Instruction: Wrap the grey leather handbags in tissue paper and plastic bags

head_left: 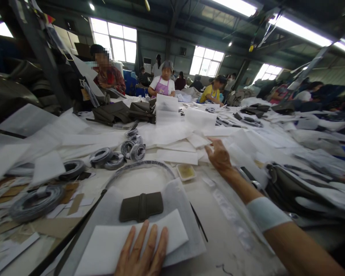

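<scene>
My left hand (pixel 143 249) lies flat with spread fingers on a folded white foam sheet (pixel 103 245). Beneath that sheet is a larger translucent white sheet (pixel 184 239), covering what looks like a bag with a wrapped handle (pixel 143 164) arching out at the top. A dark olive tab (pixel 141 206) with a raised middle band shows just beyond my left fingertips. Farther forward, my right hand (pixel 220 155) reaches out with its fingers loosely bent and apart, beside a pile of white sheets (pixel 176 156). Contact with the pile is unclear.
A small dish (pixel 186 172) of yellowish stuff stands near the handle. Coiled grey straps (pixel 36 201) and cardboard scraps (pixel 74 203) lie left. A dark bag (pixel 299 191) rests at right. Across the table, several people work, one in a purple apron (pixel 162 86).
</scene>
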A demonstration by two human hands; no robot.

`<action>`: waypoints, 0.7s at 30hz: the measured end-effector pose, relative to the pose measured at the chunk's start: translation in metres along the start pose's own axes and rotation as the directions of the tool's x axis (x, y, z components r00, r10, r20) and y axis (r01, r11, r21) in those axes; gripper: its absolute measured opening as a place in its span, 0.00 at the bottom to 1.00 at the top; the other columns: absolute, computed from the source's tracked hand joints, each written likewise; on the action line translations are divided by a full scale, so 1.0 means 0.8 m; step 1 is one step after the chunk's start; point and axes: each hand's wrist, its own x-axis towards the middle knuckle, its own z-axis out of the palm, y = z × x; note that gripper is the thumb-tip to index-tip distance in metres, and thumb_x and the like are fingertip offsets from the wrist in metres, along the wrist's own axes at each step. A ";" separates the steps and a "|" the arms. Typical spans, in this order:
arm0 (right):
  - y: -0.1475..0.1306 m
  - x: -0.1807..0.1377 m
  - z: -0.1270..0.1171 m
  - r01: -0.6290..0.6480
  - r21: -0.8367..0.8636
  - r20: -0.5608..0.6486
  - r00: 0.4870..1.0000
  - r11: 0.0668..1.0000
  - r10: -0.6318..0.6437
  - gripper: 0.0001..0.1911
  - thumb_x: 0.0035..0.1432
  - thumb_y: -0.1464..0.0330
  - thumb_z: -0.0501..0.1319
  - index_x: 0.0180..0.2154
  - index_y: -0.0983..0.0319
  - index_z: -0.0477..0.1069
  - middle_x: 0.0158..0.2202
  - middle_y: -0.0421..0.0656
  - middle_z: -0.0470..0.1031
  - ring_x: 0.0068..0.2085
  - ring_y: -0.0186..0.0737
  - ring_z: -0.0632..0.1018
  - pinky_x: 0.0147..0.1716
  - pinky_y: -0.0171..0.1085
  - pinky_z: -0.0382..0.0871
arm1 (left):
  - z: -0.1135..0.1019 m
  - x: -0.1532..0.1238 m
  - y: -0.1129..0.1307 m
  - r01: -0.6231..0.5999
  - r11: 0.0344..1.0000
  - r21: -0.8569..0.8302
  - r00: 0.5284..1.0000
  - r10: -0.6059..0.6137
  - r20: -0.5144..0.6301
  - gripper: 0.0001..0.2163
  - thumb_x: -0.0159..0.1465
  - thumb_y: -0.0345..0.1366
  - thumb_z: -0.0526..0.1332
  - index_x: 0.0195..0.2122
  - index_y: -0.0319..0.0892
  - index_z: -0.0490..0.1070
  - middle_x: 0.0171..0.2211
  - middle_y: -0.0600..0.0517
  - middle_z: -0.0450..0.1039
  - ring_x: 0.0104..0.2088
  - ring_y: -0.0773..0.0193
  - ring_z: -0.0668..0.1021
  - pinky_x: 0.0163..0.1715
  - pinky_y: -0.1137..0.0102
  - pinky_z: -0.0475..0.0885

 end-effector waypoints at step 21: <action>0.007 -0.160 -0.072 -0.009 -0.043 0.396 0.918 0.999 0.025 0.05 0.54 0.66 0.65 0.28 0.59 0.78 0.28 0.42 0.79 0.32 0.42 0.78 0.35 0.36 0.67 | -0.007 0.000 0.007 -0.017 0.995 0.095 0.999 0.013 0.045 0.22 0.68 0.24 0.48 0.59 0.46 0.69 0.53 0.48 0.75 0.59 0.51 0.72 0.63 0.52 0.59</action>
